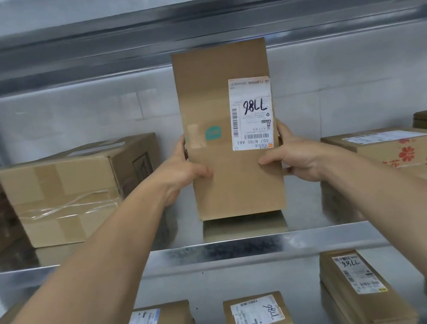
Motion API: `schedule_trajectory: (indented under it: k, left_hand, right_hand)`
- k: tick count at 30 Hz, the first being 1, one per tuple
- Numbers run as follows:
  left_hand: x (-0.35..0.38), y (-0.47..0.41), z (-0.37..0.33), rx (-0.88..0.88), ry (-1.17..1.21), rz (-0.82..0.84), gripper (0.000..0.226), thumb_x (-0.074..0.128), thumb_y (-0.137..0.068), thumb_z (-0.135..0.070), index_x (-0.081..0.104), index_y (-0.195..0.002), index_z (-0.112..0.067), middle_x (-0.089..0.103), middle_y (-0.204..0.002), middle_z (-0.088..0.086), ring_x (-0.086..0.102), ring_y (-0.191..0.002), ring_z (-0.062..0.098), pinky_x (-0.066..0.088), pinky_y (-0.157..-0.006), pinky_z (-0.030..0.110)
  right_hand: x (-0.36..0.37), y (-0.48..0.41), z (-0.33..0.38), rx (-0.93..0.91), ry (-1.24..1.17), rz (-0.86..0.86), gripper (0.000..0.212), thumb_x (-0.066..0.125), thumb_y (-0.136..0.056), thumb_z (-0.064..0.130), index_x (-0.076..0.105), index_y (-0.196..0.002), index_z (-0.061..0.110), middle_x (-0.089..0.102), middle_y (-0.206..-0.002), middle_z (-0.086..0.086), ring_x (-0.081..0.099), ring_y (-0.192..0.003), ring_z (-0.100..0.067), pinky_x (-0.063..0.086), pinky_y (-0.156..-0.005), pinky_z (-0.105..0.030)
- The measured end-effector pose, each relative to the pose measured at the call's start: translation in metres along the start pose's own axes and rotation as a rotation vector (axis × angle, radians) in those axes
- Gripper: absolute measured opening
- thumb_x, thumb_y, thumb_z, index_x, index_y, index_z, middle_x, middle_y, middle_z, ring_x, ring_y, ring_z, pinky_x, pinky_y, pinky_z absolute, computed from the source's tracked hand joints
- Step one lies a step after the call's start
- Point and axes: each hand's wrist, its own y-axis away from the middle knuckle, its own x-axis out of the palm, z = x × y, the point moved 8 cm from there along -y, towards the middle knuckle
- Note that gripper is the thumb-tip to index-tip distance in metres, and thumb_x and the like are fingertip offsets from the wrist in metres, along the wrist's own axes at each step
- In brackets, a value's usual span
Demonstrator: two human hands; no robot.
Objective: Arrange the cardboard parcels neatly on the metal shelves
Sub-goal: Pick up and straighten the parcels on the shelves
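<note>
Site: shiny metal shelf (pixel 246 247) against a pale wall, with a second deck below.

Left hand (pixel 183 171) and right hand (pixel 297 161) both clamp the tall plain brown cardboard parcel (pixel 211 93). Thumbs are pressed flat on its front face and fingers curl round the side edges to the back. Grip is symmetric at mid-height, probably to keep it square and upright.

Parcel stands on end at the middle of the shelf. Its lower edge meets its own reflection, so it looks set down or nearly so. The white shipping label (pixel 250 112) faces out, presumably for reading.

Flanking, well apart: large taped brown carton (pixel 74 192) to the left, flower-printed carton (pixel 397 152) to the right. Three small labelled parcels (pixel 258 320) lie on the lower deck.
</note>
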Motion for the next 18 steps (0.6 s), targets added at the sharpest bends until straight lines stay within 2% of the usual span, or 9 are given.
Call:
schedule_trajectory:
  k: [4,7,9,11,14,16,18]
  left_hand:
    - [0.002,0.002,0.003,0.041,0.022,-0.019,0.098,0.064,-0.082,0.019,0.023,-0.156,-0.03,0.061,-0.131,0.001,0.063,-0.097,0.01,0.05,-0.058,0.013]
    - [-0.002,0.002,0.004,0.015,0.066,-0.01,0.09,0.066,-0.084,0.013,0.026,-0.15,-0.035,0.058,-0.136,0.001,0.064,-0.098,0.012,0.049,-0.05,0.016]
    - [-0.006,0.002,0.006,-0.008,0.071,-0.011,0.079,0.069,-0.085,0.007,0.032,-0.137,-0.04,0.061,-0.132,-0.004,0.065,-0.101,0.01,0.051,-0.059,0.022]
    - [-0.009,0.0,0.007,-0.037,0.075,-0.02,0.066,0.071,-0.086,-0.002,0.038,-0.128,-0.041,0.065,-0.125,-0.006,0.064,-0.106,0.011,0.048,-0.072,0.03]
    - [-0.016,-0.002,0.0,-0.092,0.139,-0.052,0.035,0.071,-0.083,-0.03,0.053,-0.112,-0.034,0.062,-0.113,-0.001,0.057,-0.097,0.02,0.045,-0.083,0.037]
    - [-0.023,-0.003,-0.014,-0.114,0.194,-0.079,0.041,0.068,-0.071,-0.046,0.06,-0.106,-0.027,0.055,-0.11,0.005,0.053,-0.089,0.022,0.044,-0.082,0.038]
    - [-0.032,-0.007,-0.033,-0.1,0.218,-0.118,0.061,0.068,-0.06,-0.055,0.06,-0.113,-0.026,0.056,-0.114,0.007,0.056,-0.095,0.026,0.046,-0.078,0.037]
  right_hand:
    - [0.0,0.002,-0.001,-0.003,-0.116,-0.048,0.086,0.069,-0.092,0.001,0.023,-0.152,0.043,0.065,-0.131,0.008,0.06,-0.119,-0.019,0.049,-0.09,-0.049]
    - [-0.002,0.006,0.002,-0.004,-0.169,-0.055,0.075,0.071,-0.094,0.013,0.028,-0.148,0.041,0.069,-0.126,0.006,0.062,-0.113,-0.018,0.051,-0.086,-0.05]
    - [-0.003,0.008,0.003,0.005,-0.187,-0.061,0.067,0.071,-0.095,0.024,0.031,-0.145,0.04,0.071,-0.12,0.004,0.061,-0.119,-0.024,0.049,-0.094,-0.057]
    - [-0.004,0.01,0.006,0.02,-0.201,-0.08,0.059,0.07,-0.094,0.039,0.035,-0.141,0.038,0.068,-0.12,0.005,0.058,-0.123,-0.029,0.041,-0.103,-0.069]
    - [-0.007,0.011,0.015,0.056,-0.19,-0.106,0.072,0.066,-0.08,0.069,0.044,-0.141,0.038,0.06,-0.134,0.002,0.051,-0.131,-0.035,0.024,-0.108,-0.079]
    - [-0.009,0.011,0.03,0.039,-0.19,-0.11,0.063,0.055,-0.083,0.076,0.052,-0.136,0.041,0.057,-0.139,-0.004,0.045,-0.135,-0.037,0.019,-0.112,-0.077]
    - [-0.014,0.01,0.049,0.016,-0.21,-0.126,0.058,0.049,-0.088,0.077,0.055,-0.134,0.041,0.056,-0.14,-0.008,0.045,-0.136,-0.037,0.021,-0.113,-0.074]
